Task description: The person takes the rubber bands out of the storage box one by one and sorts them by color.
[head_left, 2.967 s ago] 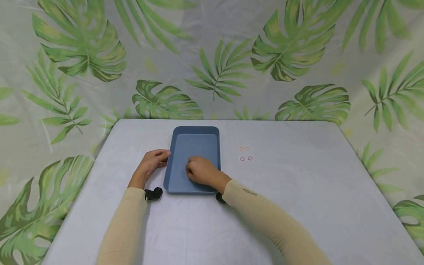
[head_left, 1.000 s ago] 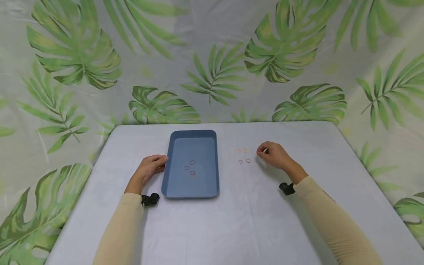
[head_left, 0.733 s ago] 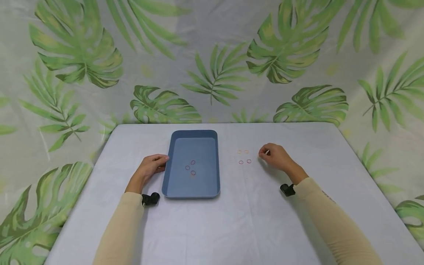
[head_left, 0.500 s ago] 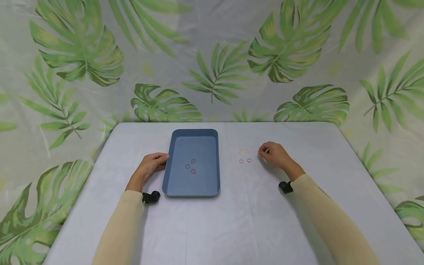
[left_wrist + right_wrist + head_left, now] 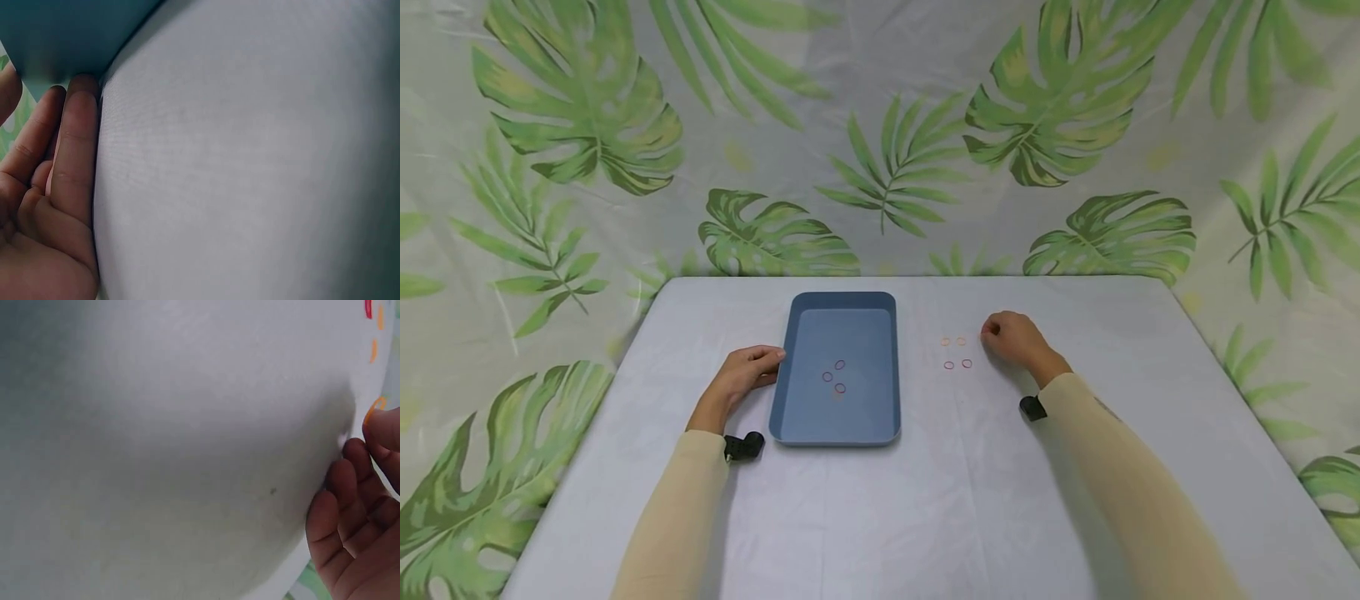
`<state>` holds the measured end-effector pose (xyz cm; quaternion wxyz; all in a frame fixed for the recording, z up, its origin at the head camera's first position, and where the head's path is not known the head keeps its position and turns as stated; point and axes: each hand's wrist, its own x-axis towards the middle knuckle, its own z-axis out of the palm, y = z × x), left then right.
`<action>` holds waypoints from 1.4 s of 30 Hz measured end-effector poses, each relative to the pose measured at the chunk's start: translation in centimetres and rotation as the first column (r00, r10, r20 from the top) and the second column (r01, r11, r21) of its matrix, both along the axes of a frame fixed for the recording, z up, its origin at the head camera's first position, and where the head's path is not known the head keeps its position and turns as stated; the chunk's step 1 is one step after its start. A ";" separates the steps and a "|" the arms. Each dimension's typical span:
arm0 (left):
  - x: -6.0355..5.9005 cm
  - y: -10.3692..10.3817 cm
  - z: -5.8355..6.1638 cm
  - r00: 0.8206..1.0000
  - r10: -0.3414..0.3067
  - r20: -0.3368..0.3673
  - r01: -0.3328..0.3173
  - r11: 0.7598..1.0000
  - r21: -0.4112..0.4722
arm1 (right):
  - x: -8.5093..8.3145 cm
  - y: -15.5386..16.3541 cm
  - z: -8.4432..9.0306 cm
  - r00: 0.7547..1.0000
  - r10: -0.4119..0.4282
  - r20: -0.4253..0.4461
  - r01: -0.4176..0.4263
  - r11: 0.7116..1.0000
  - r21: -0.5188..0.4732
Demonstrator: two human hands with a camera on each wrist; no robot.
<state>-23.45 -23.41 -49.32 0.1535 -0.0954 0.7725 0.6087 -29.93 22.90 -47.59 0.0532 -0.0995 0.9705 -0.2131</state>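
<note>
My right hand (image 5: 1017, 340) is at the right of the small loops on the table. In the right wrist view its thumb and fingers pinch an orange rubber band (image 5: 375, 411), partly hidden by the thumb. Two orange rubber bands (image 5: 961, 341) and two red rubber bands (image 5: 967, 363) lie just left of it. The blue tray (image 5: 784, 383) holds three dark red rubber bands (image 5: 840, 388) and a faint orange one (image 5: 838, 396). At the tray's left side is my left hand (image 5: 741, 375), its extended fingers (image 5: 78, 144) touching the outer wall and its thumb at the rim.
A white cloth (image 5: 880, 517) covers the table. Behind it hangs a leaf-patterned curtain (image 5: 917, 150). Black wrist cameras (image 5: 745, 447) are strapped near both hands.
Three seconds ago my right hand was over the tray; it then moved right, beside the loose bands. Lately it has shifted slightly farther back. The left hand stays at the tray.
</note>
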 end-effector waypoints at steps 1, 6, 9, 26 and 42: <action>0.0 0.0 0.0 1.000 0.002 0.003 -0.002 1.000 0.002 | -0.1 0.0 -0.1 1.000 -0.008 0.004 0.008 1.000 0.001; 0.0 0.0 0.0 1.000 0.004 0.010 -0.004 1.000 -0.001 | -0.4 -0.1 -0.3 0.999 -0.044 0.017 0.044 0.999 0.006; 0.1 0.1 0.1 1.000 0.002 0.003 -0.002 1.000 -0.004 | -0.4 -0.2 -0.3 0.999 -0.049 0.015 0.048 0.999 0.008; 0.0 0.0 0.0 1.000 0.011 0.001 -0.011 1.000 -0.013 | -0.4 -0.3 -0.7 0.999 -0.044 0.006 0.043 0.999 0.011; 0.0 0.0 -0.1 1.000 0.007 -0.002 -0.007 1.000 -0.009 | 0.0 -0.9 2.1 0.998 0.067 0.013 -0.063 0.984 -0.169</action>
